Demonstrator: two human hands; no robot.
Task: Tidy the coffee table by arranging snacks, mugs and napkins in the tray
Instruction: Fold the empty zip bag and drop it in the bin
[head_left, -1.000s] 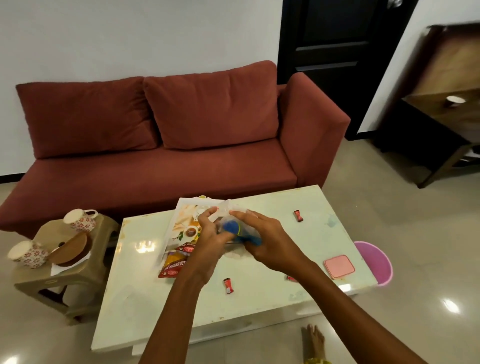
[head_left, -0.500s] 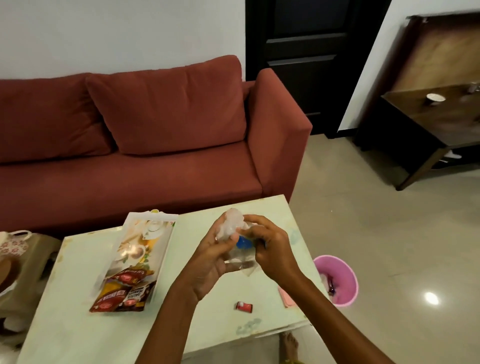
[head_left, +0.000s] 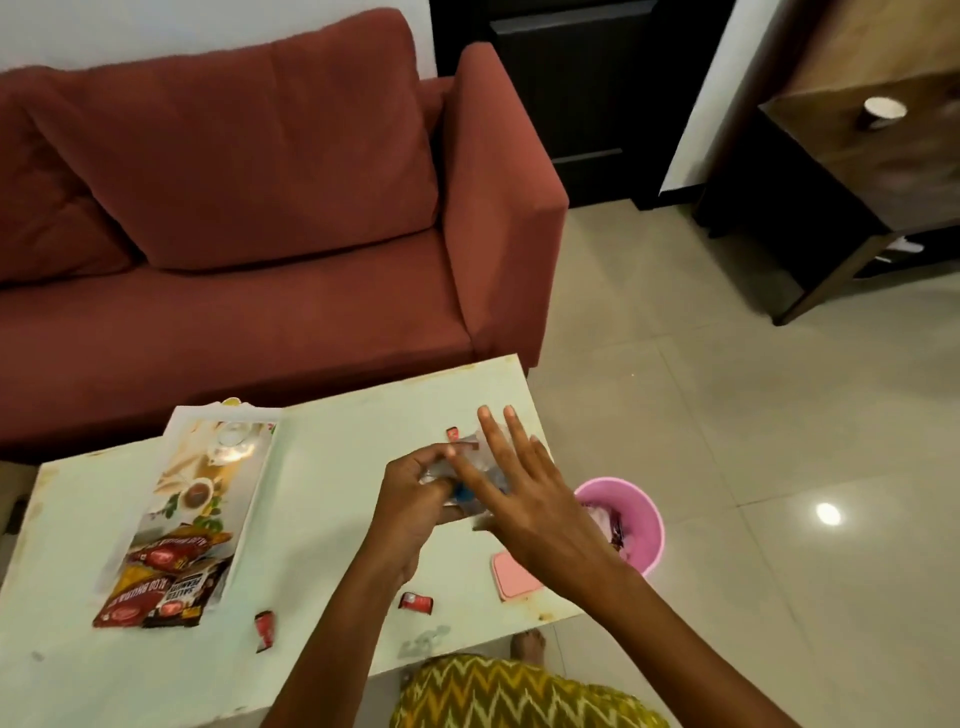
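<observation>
Left hand (head_left: 415, 499) fingers are clamped on a crumpled clear wrapper (head_left: 470, 467) near the worktop (head_left: 332, 467) 3 o'clock edge. Right hand (head_left: 524, 499) fingers are splayed apart over it. Pink bin (head_left: 644, 525) sits just off that edge, open floor beyond.

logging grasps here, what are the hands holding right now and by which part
The left hand pinches a crumpled clear plastic wrapper with a blue patch at its left end. The right hand is spread open over it, gripping nothing clearly.
</observation>
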